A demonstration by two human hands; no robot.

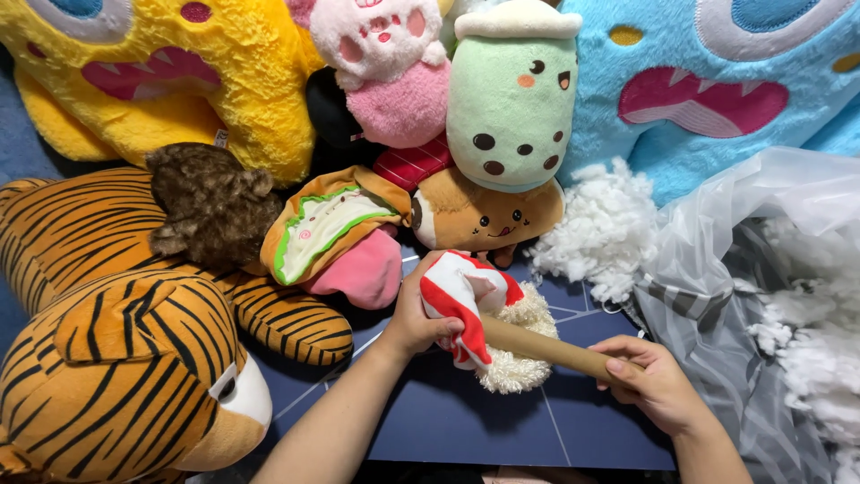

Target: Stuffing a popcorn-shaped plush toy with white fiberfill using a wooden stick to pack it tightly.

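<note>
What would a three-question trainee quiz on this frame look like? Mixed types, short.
1. True or false: the left hand grips a red-and-white plush piece.
2. What does the right hand hold? A) scissors B) a wooden stick C) a needle
3. What loose material lies beside the clear plastic bag?

Key: 1 true. 2 B; the stick's far end goes into the plush piece. 3 white stuffing.
</note>
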